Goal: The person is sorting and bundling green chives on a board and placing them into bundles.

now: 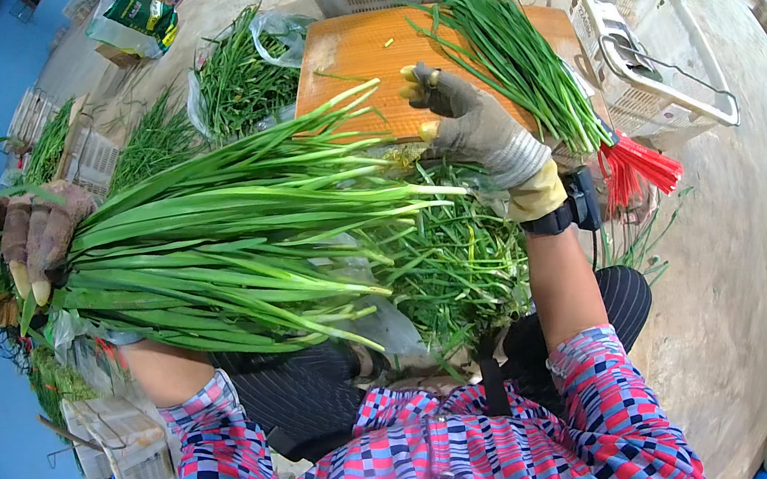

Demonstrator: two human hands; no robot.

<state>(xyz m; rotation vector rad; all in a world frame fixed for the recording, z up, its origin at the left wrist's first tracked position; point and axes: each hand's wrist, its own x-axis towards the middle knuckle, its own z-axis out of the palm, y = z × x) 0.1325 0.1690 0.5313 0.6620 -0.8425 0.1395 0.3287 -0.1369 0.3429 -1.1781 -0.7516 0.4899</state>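
One worktop point(346, 48) is standing before you; one heap point(465, 271) of loose greens is lying below, apparently unsorted. Your left hand point(47, 230) is holding one large bunch point(231, 235) over your lap, fingers clenched around its leafy end. One laid bunch point(510, 56) is resting on the worktop's right, seemingly gathered already. Your right hand point(475, 118) is hovering nearby, fingers released. Red ties point(636, 169), too many to count, are lying beside it.
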